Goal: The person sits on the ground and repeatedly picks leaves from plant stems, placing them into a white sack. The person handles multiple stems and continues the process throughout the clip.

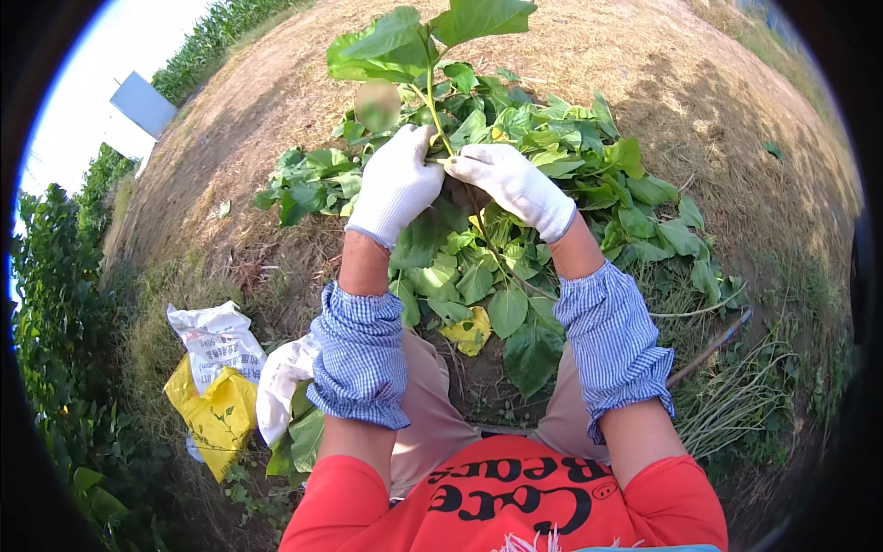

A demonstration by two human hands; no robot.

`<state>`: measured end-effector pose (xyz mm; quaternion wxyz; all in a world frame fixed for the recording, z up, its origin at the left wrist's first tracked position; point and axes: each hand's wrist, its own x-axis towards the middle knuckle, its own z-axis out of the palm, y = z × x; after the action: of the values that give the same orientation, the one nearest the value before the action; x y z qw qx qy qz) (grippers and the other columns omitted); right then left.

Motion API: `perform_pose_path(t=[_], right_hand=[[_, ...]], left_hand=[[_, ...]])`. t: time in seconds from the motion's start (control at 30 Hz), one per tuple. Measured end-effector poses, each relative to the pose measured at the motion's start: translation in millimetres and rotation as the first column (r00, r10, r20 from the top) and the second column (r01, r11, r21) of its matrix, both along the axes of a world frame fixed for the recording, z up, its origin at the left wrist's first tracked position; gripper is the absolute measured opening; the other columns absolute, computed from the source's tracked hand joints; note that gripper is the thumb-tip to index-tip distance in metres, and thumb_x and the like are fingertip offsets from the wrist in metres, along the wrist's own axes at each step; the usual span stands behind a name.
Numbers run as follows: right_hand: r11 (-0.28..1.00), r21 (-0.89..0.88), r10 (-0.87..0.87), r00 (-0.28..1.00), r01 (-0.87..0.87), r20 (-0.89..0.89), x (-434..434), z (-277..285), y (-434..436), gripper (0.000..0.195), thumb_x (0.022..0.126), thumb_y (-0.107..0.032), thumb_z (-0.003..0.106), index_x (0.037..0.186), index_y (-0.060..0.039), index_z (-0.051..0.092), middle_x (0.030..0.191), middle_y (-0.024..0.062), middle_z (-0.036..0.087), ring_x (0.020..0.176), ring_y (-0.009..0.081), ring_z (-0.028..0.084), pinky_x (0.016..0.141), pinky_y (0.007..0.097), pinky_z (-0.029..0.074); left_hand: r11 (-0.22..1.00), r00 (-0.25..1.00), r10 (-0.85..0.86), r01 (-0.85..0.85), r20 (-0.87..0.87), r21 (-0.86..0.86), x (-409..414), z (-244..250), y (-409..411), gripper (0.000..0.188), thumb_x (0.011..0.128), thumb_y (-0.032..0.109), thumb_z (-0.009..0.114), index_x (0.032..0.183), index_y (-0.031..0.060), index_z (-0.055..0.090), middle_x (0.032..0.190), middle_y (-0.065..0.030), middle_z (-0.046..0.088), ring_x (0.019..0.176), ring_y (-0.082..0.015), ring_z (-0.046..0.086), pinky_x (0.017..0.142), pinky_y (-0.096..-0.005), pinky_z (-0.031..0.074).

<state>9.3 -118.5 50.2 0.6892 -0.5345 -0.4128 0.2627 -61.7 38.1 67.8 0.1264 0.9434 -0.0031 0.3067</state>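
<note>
My left hand (403, 178), in a white knit glove, grips a long green leafy stem (432, 96) near a side stalk. Close beside it, almost touching, my right hand (514, 186) in a matching glove pinches the same plant between thumb and fingers. Broad green leaves (479, 24) top the stem above my hands, and its darker lower part runs down towards my right forearm. Under and beyond both hands lies a wide heap of cut leafy stems (586, 162). One yellow leaf (469, 331) rests at the heap's near edge, between my knees.
A white woven sack (217, 338) bearing print and a yellow bag (210, 414) lie at the left. Bare thin stalks (735, 397) are piled at the right, near a brown stick (710, 353). Tall green plants (62, 331) border the left side; dry straw covers the ground beyond.
</note>
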Motion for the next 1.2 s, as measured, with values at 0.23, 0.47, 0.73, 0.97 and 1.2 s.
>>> perform_pose_path(t=[0.23, 0.47, 0.73, 0.97, 1.2], right_hand=[[0.852, 0.258, -0.476, 0.879, 0.456, 0.019, 1, 5, 3, 0.027, 0.09, -0.027, 0.062, 0.084, 0.0002, 0.062, 0.068, 0.0075, 0.057, 0.066, 0.0126, 0.057, 0.063, 0.0286, 0.046], [0.8, 0.233, -0.565, 0.825, 0.553, -0.017, 2, 4, -1, 0.023, 0.096, -0.02, 0.057, 0.089, 0.0016, 0.063, 0.073, 0.0023, 0.063, 0.062, 0.0078, 0.052, 0.057, 0.0237, 0.044], [0.781, 0.229, -0.35, 0.71, 0.581, -0.611, 26, -9, -20, 0.022, 0.095, -0.025, 0.056, 0.087, -0.0047, 0.062, 0.067, 0.0031, 0.058, 0.042, 0.008, 0.043, 0.039, 0.0217, 0.034], [0.72, 0.214, -0.255, 0.538, 0.66, -0.803, 49, -14, -32, 0.021, 0.098, -0.028, 0.052, 0.088, -0.0105, 0.057, 0.066, -0.0034, 0.052, 0.044, 0.0049, 0.039, 0.043, 0.0231, 0.034], [0.864, 0.184, -0.4, 0.86, 0.469, -0.317, 34, 0, -37, 0.028, 0.095, -0.027, 0.053, 0.087, -0.0025, 0.062, 0.064, 0.0026, 0.058, 0.043, 0.0067, 0.046, 0.039, 0.0227, 0.04]], left_hand=[[0.997, 0.997, 0.054, -0.052, -0.046, 0.057, 0, 2, -17, 0.03, 0.074, 0.007, 0.061, 0.104, 0.0019, 0.063, 0.099, -0.0159, 0.06, 0.092, -0.0345, 0.061, 0.079, -0.0396, 0.051], [0.998, 0.999, -0.004, 0.001, 0.038, 0.069, 10, -7, -42, 0.012, 0.078, 0.014, 0.059, 0.087, 0.0069, 0.056, 0.078, -0.0144, 0.061, 0.072, -0.0361, 0.062, 0.063, -0.0447, 0.05], [0.981, 0.98, -0.132, 0.151, -0.149, 0.121, 3, -11, -59, 0.016, 0.08, 0.016, 0.058, 0.091, 0.0052, 0.053, 0.077, -0.0158, 0.061, 0.073, -0.0367, 0.062, 0.063, -0.0454, 0.049], [0.971, 0.961, -0.122, 0.167, -0.249, 0.168, -18, -5, -51, 0.014, 0.083, 0.018, 0.06, 0.092, 0.0075, 0.057, 0.079, -0.0154, 0.063, 0.073, -0.0351, 0.063, 0.064, -0.0446, 0.05], [1.0, 0.983, 0.011, -0.015, 0.182, 0.025, -21, -3, -40, 0.029, 0.075, 0.025, 0.075, 0.084, 0.0042, 0.058, 0.075, -0.0131, 0.058, 0.068, -0.0324, 0.06, 0.06, -0.0388, 0.048]])
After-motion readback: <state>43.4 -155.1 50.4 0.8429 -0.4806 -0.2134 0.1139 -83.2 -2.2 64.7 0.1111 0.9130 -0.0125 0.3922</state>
